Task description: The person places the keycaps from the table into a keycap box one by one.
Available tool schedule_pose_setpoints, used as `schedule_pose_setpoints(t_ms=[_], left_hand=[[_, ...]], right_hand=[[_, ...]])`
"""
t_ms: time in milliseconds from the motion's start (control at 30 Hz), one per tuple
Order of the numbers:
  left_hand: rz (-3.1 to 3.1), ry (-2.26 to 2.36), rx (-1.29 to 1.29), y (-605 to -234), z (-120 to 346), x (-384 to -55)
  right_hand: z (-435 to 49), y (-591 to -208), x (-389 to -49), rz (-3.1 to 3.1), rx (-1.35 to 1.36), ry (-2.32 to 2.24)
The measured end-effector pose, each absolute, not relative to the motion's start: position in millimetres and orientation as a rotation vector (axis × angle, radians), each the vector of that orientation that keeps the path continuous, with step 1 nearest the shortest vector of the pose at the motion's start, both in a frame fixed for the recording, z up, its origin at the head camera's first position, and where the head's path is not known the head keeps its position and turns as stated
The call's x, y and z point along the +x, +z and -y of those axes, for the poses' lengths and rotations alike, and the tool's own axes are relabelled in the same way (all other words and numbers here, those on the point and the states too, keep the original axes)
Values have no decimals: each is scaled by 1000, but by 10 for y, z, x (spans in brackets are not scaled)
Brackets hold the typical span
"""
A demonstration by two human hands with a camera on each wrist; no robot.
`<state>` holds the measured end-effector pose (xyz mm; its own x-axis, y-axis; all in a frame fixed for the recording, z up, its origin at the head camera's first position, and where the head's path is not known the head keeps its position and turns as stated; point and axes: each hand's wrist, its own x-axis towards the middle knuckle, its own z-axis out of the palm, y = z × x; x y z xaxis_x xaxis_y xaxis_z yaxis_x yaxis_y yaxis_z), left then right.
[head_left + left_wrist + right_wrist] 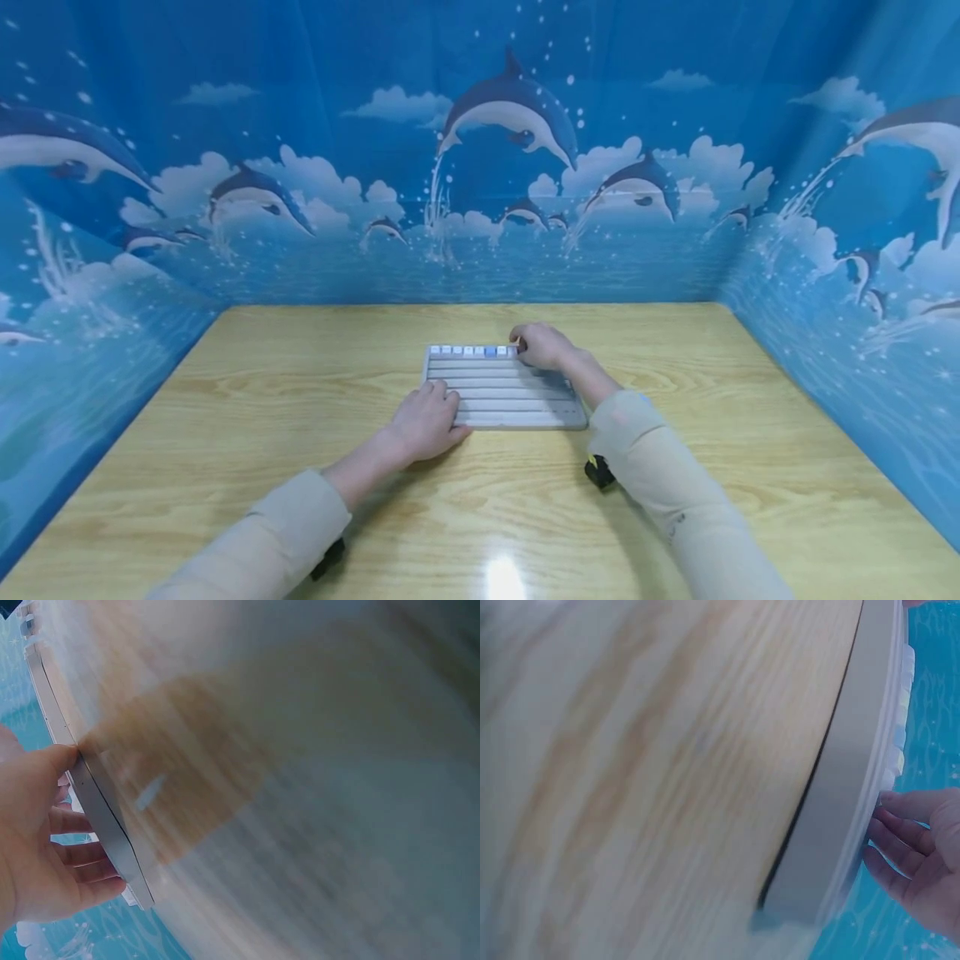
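A shallow white tray [517, 396] with long parallel slots lies on the table. Along its far slot stands a row of small keycap-like tiles [457, 351], white apart from one blue tile [491, 352]. My left hand [427, 421] grips the tray's near left corner, thumb at the front edge and fingers over the left part; the left wrist view shows the fingers [82, 877] along the tray's side. At the right end of the tile row, my right hand [545, 346] pinches a small white tile [887, 780], mostly hidden by the fingertips.
The wood-grain table [300, 358] stretches out around the tray. Blue curtains [337, 167] printed with dolphins enclose it at the back and both sides. Dark wrist straps [598, 473] show under the sleeves.
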<state>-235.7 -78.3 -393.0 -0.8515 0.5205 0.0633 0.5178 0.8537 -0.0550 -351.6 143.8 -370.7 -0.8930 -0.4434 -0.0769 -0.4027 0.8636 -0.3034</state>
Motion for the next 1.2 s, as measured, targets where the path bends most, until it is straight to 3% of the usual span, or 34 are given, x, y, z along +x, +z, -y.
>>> schedule_pose_setpoints(t_ms=[700, 1200], left_hand=[[2958, 47, -829, -3922, 779, -2361], [2964, 37, -834, -3908, 796, -2379]], right_hand=[[-2093, -3475, -3157, -2821, -795, -425], [-2570, -3342, -2943, -2665, -613, -198]])
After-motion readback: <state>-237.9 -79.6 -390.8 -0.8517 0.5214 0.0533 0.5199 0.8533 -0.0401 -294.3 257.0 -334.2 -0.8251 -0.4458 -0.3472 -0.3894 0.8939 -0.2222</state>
